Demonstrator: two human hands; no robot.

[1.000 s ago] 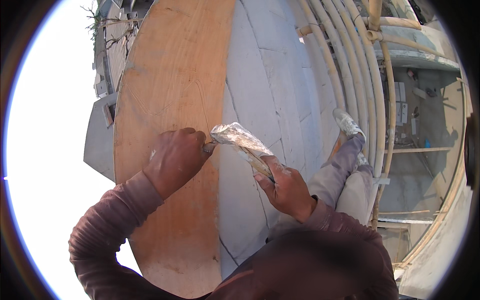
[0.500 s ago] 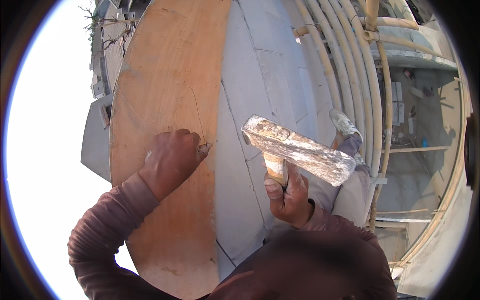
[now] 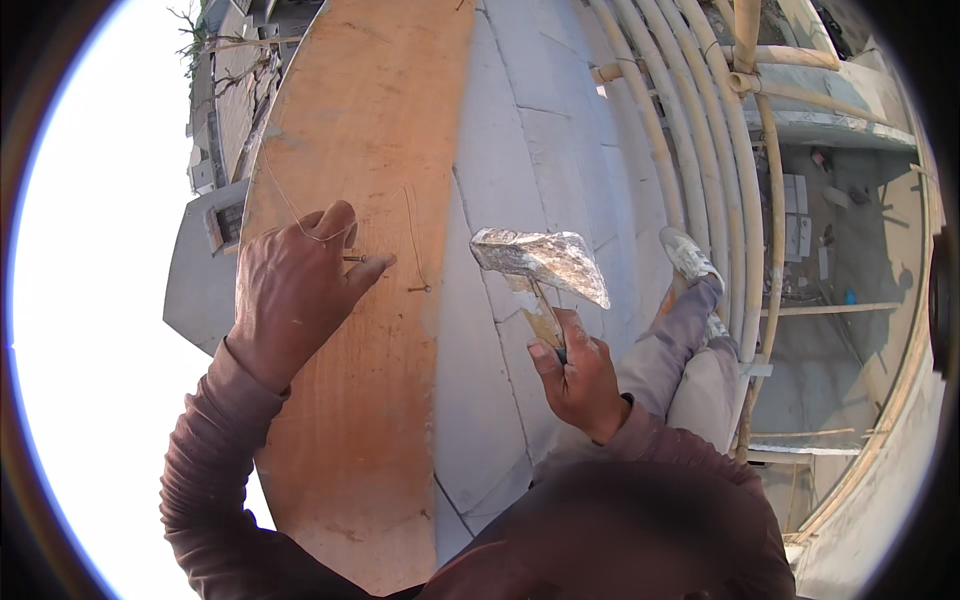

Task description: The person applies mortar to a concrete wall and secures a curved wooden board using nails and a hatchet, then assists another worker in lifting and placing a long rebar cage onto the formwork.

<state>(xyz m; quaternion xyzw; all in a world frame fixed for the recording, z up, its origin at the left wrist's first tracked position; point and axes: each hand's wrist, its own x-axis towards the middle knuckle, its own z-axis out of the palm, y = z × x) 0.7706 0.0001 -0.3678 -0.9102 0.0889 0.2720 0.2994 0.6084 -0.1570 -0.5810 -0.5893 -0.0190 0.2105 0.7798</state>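
Pinching a nail (image 3: 355,259) between thumb and curled fingers in the left hand (image 3: 290,290), above the orange board (image 3: 365,420); carrying string (image 3: 285,191) across the knuckles. Could drop the nail with a slip of the thumb, or snag the string with a quick lift. Farther right, note a second nail (image 3: 419,289) near the board's right edge, with string running down to it; could pull loose under a hard tug, but cannot tell how deep it is set. Gripping the hammer (image 3: 545,263) by its handle in the closed right hand (image 3: 580,375), with its head clear of the board; could catch the left thumb through a badly aimed swing. Around: bare branches (image 3: 190,35) at far left, jointed grey slabs (image 3: 530,150) beyond the board, then shoes (image 3: 688,255) close by bamboo poles (image 3: 705,150), barring the right side, and a lower floor (image 3: 800,370) past them, with a risk of dropping tools there.
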